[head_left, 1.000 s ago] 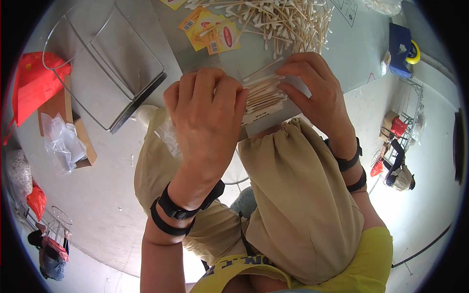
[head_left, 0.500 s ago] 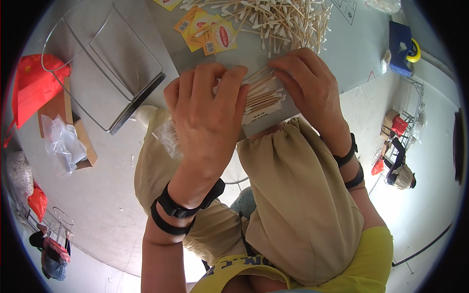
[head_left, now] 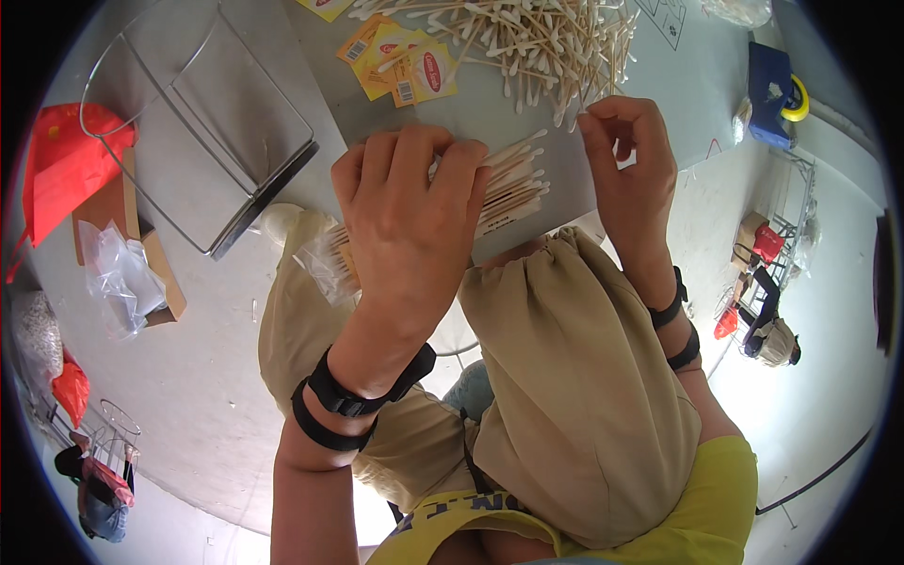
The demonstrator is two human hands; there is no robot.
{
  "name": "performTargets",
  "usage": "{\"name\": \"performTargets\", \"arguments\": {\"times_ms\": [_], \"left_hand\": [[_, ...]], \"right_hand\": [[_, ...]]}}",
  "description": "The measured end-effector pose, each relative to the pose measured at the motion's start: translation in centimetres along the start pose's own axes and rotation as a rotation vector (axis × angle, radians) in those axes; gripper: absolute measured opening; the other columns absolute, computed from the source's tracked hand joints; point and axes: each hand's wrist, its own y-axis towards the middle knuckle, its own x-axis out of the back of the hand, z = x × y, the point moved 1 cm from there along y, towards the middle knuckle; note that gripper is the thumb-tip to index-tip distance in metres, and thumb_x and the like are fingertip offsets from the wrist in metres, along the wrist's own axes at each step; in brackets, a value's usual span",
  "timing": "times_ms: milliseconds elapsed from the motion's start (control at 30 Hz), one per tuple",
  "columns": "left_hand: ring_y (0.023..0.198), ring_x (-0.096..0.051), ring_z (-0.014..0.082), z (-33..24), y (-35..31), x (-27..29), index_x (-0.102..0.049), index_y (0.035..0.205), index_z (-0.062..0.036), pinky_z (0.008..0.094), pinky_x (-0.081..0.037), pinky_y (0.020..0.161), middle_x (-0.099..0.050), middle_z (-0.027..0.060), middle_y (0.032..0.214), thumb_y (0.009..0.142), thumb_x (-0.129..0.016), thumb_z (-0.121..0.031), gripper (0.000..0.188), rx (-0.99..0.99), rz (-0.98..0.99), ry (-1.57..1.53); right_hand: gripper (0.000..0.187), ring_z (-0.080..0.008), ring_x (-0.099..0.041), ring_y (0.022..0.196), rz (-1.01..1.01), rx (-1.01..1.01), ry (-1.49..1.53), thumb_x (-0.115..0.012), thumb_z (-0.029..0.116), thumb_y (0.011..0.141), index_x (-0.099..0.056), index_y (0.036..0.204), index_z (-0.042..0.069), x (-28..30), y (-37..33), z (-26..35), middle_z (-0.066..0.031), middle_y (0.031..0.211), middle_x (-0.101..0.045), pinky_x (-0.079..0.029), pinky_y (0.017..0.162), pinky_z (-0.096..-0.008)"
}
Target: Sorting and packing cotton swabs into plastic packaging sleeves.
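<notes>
My left hand (head_left: 410,202) is closed over a bundle of cotton swabs (head_left: 513,188) at the table's near edge. White tips stick out to its right, above a pale printed strip. On the other side of this hand, crumpled clear plastic (head_left: 325,268) wraps more sticks; the middle is hidden under my palm. My right hand (head_left: 633,174) is apart from the bundle, thumb and forefinger pinched at a cotton swab (head_left: 572,121) on the near edge of a loose swab pile (head_left: 556,47). The fingertips partly cover that swab.
Yellow and orange printed cards (head_left: 405,71) lie left of the pile. A wire rack (head_left: 259,193) stands at the left, near a red bag (head_left: 75,160) and an open carton (head_left: 160,273) with clear plastic. A blue object with a yellow ring (head_left: 772,94) sits far right. Other people (head_left: 777,339) are in the background.
My right hand has moved right, away from the bundle, to the near edge of the pile. My left hand has shifted slightly right and stays on the bundle.
</notes>
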Motion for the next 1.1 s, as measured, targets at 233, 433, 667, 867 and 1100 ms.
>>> {"name": "performTargets", "arguments": {"times_ms": [233,433,667,867,1100], "left_hand": [[0.088,-0.058,0.0213,-0.2,-0.1,0.2,-0.070,0.095,-0.0162,0.0384,-0.041,0.087,-0.060,-0.0017,0.092,0.077,-0.080,-0.016,0.021,0.002,0.024,-0.012],[0.089,-0.058,0.0214,-0.2,-0.1,0.5,-0.069,0.095,-0.0161,0.0383,-0.041,0.087,-0.060,-0.0015,0.091,0.077,-0.080,-0.016,0.021,-0.004,0.046,-0.015],[0.087,-0.058,0.0217,-0.2,-0.3,0.2,-0.067,0.091,-0.0153,0.0382,-0.041,0.087,-0.060,-0.0018,0.090,0.079,-0.079,-0.013,0.017,-0.001,0.028,-0.007],[0.086,-0.058,0.0218,-0.3,-0.2,0.3,-0.068,0.090,-0.0154,0.0383,-0.041,0.087,-0.060,-0.0016,0.089,0.079,-0.079,-0.013,0.015,0.004,0.031,-0.019],[0.087,-0.058,0.0213,0.0,-0.4,0.9,-0.068,0.090,-0.0152,0.0375,-0.041,0.086,-0.061,-0.0019,0.090,0.079,-0.079,-0.013,0.016,-0.074,0.083,-0.032]], "right_hand": [[0.021,-0.0109,-0.054,0.062,-0.026,-0.179,0.064,-0.079,0.014,0.084,-0.063,0.092,0.004,-0.8,0.3,-0.3,-0.0018,0.078,-0.062,-0.047,0.056,-0.0256],[0.028,-0.0106,-0.054,0.062,-0.087,-0.249,-0.023,-0.080,0.017,0.084,-0.058,0.099,0.006,-0.4,0.0,-1.0,-0.0009,0.078,-0.062,-0.046,0.057,-0.0251],[0.029,-0.0107,-0.057,0.069,-0.140,-0.137,-0.031,-0.078,0.011,0.083,-0.057,0.103,0.008,-0.4,0.2,-0.7,-0.0004,0.086,-0.065,-0.048,0.063,-0.0256],[0.025,-0.0105,-0.060,0.072,-0.089,-0.139,0.037,-0.075,0.004,0.085,-0.061,0.105,0.008,-0.5,0.2,-1.2,0.0001,0.088,-0.066,-0.049,0.064,-0.0254],[0.020,-0.0201,-0.063,0.079,0.010,0.310,-0.019,-0.071,-0.005,0.080,-0.069,0.096,0.008,-0.3,-0.1,-0.1,-0.0046,0.095,-0.067,-0.049,0.070,-0.0328]]}}
